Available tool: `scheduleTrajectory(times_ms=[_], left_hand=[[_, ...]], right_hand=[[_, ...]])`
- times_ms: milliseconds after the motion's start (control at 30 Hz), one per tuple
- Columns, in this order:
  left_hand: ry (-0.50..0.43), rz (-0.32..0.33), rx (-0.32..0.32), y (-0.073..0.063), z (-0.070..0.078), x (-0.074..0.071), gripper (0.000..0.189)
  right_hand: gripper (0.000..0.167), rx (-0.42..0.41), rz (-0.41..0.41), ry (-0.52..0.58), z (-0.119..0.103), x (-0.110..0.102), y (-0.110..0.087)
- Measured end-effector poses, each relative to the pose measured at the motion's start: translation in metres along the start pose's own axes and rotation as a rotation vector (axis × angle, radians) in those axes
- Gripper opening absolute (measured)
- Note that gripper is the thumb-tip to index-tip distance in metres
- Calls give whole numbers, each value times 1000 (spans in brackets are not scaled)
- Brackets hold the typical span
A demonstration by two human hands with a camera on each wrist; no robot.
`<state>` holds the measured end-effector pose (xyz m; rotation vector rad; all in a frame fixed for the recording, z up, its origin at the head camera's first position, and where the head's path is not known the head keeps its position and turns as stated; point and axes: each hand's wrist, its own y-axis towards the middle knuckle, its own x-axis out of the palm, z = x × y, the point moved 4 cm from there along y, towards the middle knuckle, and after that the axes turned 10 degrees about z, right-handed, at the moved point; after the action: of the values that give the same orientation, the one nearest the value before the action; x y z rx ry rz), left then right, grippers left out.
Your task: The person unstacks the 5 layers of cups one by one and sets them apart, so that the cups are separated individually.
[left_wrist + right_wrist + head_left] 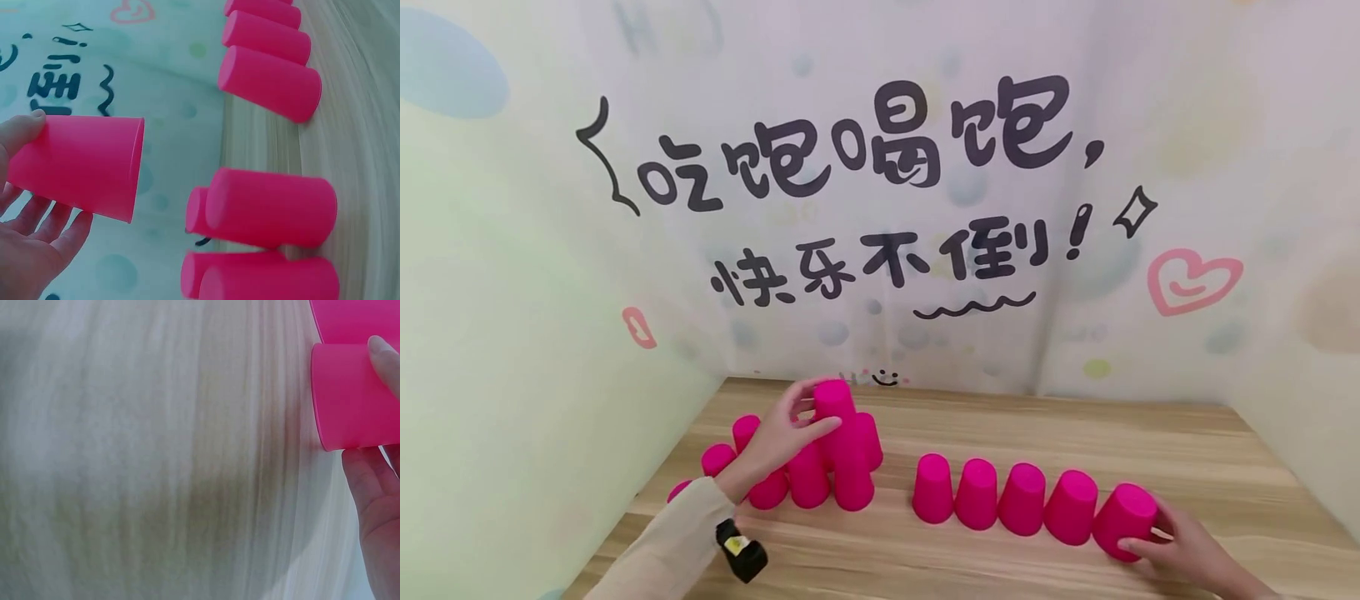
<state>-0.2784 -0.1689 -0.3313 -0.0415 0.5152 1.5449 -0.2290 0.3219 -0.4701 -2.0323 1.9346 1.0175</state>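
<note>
My left hand (786,433) grips a bright pink cup (833,400), mouth down, raised above the left group of pink cups. In the left wrist view this cup (81,164) hangs apart from the others, thumb on one side and fingers on the other. Beneath it stand upside-down pink cups (853,487), set close together in two lines and partly hidden by the hand and forearm. At the right, my right hand (1183,546) holds the end cup (1123,518) of a row, its base on the table. The right wrist view shows thumb and fingers around this cup (350,397).
Several more upside-down pink cups (1022,500) stand in the right-hand row on the wooden table (970,575). A printed cloth backdrop (880,342) rises behind the table's far edge, and a pale wall (550,375) is at the left. A black wrist strap (741,552) sits by the left sleeve.
</note>
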Motion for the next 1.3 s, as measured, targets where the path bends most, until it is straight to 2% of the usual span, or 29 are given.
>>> scheduleTrajectory(times_ms=[333, 567, 633, 733, 867, 1100, 1200, 1300], left_hand=[[29, 127, 90, -33, -8, -56, 57], [129, 194, 29, -59, -22, -78, 54], [162, 209, 22, -67, -27, -81, 55], [223, 244, 13, -76, -37, -86, 55], [223, 267, -24, -85, -52, -87, 55], [195, 278, -88, -97, -79, -78, 55], [182, 285, -89, -100, -87, -73, 55], [186, 291, -99, -101, -94, -69, 55]], right_hand=[[51, 18, 3, 16, 1, -1, -4], [56, 128, -56, 20, 5, -2, -6], [56, 132, -59, 22, 5, -1, -7], [54, 105, -43, 16, 5, -1, -6], [52, 54, -23, 0, 3, -2, -3], [49, -8, 0, 19, 2, -1, -2], [47, -62, 20, 36, 1, 0, -3], [47, -69, 22, 38, 1, 0, -2]])
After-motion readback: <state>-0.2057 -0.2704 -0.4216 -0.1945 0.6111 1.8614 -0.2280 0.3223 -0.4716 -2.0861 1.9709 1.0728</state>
